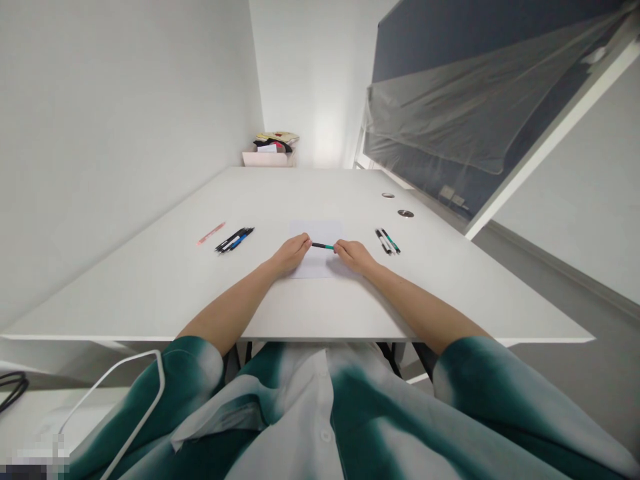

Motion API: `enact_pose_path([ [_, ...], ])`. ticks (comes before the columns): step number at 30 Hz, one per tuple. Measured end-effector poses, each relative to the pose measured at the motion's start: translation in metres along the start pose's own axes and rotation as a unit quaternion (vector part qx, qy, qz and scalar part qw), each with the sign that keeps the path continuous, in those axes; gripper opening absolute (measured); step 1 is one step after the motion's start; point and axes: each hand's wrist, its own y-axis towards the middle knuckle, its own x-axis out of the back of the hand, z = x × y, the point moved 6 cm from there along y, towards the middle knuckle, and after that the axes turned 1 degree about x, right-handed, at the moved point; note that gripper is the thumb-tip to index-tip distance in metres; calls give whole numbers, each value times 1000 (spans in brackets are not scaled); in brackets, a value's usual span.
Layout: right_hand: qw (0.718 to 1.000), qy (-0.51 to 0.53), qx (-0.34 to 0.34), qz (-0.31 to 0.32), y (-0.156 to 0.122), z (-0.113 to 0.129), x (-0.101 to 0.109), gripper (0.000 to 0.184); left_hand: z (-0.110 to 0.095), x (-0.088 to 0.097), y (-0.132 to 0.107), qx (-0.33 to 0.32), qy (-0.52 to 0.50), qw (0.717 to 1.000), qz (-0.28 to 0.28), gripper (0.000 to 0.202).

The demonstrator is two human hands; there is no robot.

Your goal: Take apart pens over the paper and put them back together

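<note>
A black and green pen [323, 246] is held level between my two hands, just above a white sheet of paper [318, 235] on the white table [300, 293]. My left hand [291, 253] pinches the pen's left end with closed fingers. Closed on the right end is my right hand [353, 255]. Both forearms rest over the table's front edge.
Several dark and blue pens [235, 240] lie left of the paper, and a pink pen [211, 233] farther left. Two pens [387, 241] lie to the right. Two cable holes [405, 213] sit behind them. A box of items [270, 152] stands at the far end.
</note>
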Motion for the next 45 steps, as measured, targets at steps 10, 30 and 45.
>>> enact_pose_path([
  [10, 990, -125, -19, 62, -4, 12, 1, 41, 5, -7, 5, 23, 22, 999, 3, 36],
  [30, 992, -115, -39, 38, -2, 6, 4, 41, 19, -8, 6, 7, -56, 998, -28, 12],
  [45, 997, 16, 72, -35, 2, 5, -3, 19, 12, -6, 5, 3, 48, 998, -33, 26],
])
